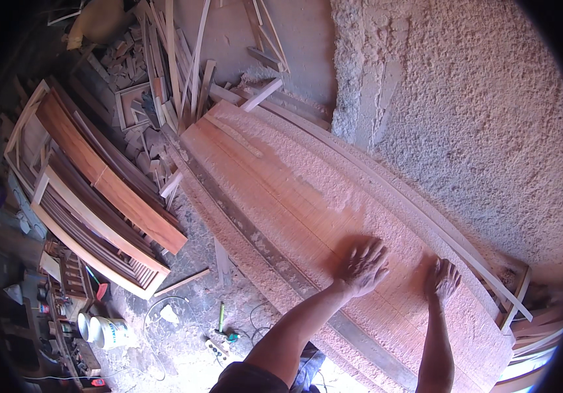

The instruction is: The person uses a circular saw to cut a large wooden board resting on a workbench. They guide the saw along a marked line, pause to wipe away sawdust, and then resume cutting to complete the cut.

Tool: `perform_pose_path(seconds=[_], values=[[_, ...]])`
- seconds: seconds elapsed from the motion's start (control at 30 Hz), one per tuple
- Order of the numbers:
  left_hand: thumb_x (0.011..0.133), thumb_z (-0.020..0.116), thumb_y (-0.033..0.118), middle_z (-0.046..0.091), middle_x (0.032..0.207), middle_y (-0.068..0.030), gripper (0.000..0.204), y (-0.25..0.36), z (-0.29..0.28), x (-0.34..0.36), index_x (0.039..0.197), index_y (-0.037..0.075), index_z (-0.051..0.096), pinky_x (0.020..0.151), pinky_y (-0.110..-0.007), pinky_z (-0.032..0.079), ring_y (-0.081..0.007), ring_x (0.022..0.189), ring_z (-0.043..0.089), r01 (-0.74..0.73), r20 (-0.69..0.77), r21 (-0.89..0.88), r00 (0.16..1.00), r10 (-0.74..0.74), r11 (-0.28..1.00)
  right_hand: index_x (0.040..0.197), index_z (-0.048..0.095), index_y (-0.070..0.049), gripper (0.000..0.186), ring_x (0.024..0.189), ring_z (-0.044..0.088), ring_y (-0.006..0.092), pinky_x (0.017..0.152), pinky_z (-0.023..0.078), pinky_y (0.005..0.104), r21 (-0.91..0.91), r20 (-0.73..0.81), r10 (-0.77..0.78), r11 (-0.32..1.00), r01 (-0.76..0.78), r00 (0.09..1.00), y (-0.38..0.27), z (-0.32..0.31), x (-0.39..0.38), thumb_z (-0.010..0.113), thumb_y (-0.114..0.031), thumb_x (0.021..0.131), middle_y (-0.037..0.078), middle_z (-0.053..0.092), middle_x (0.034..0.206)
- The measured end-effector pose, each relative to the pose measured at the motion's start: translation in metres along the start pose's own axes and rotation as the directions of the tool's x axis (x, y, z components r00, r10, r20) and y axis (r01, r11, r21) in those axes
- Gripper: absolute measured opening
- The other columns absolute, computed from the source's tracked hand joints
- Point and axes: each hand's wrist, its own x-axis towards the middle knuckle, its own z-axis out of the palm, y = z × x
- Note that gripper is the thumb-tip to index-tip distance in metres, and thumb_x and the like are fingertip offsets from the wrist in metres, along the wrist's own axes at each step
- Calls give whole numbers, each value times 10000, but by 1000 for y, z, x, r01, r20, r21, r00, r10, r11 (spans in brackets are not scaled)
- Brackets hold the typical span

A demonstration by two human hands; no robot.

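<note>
Two hands are on one wide wooden panel (275, 190), which runs from eleven o'clock to four o'clock. Toward four o'clock, the left hand (363, 268) lies flat, fingers slightly spread; farther out, the right hand (444, 280) has curled fingers, and I cannot tell whether it holds anything. The panel is long, reddish-brown, partly coated in pale pink sawdust (334, 187). Two white buckets (110, 333) stand at eight o'clock; a rough, pitted wall (465, 111) rises at two.
</note>
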Motion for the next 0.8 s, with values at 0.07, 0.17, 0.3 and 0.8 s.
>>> perform_pose_path(seconds=[0.07, 0.17, 0.3, 0.8], values=[[1071, 394, 466, 208, 1670, -143, 632, 2, 0, 1, 1574, 93, 306, 1188, -668, 203, -341, 1562, 150, 3, 8, -8, 1000, -3, 1000, 1163, 652, -140, 313, 1094, 579, 309, 1019, 386, 496, 0, -6, -2, 1000, 2, 1000, 3, 2, 0, 488, -375, 1037, 95, 646, 1104], [1071, 383, 475, 200, 1674, -140, 640, 6, -2, 1, 1580, 97, 296, 1193, -668, 192, -340, 1565, 140, 7, 36, -11, 999, -7, 1000, 1168, 647, -131, 346, 1100, 578, 321, 1022, 383, 503, 0, -5, 8, 1000, -8, 1000, 8, 4, 0, 471, -401, 1043, 112, 644, 1114], [1072, 367, 484, 188, 1680, -138, 650, 0, 4, -3, 1591, 103, 282, 1202, -662, 179, -339, 1567, 131, 15, 18, -2, 1000, -15, 1000, 1175, 646, -120, 403, 1111, 577, 344, 1022, 383, 512, 24, 27, 15, 1000, -16, 1000, 5, 4, -2, 442, -445, 1054, 137, 643, 1137], [1053, 446, 474, 290, 1670, -112, 615, 18, -48, 5, 1555, 122, 400, 1192, -603, 259, -355, 1528, 272, 47, 148, 32, 988, -51, 998, 1302, 622, -115, 440, 1244, 529, 374, 1060, 394, 513, 342, -145, 140, 936, -83, 980, 1, -3, -4, 696, -337, 929, 165, 600, 1310]])
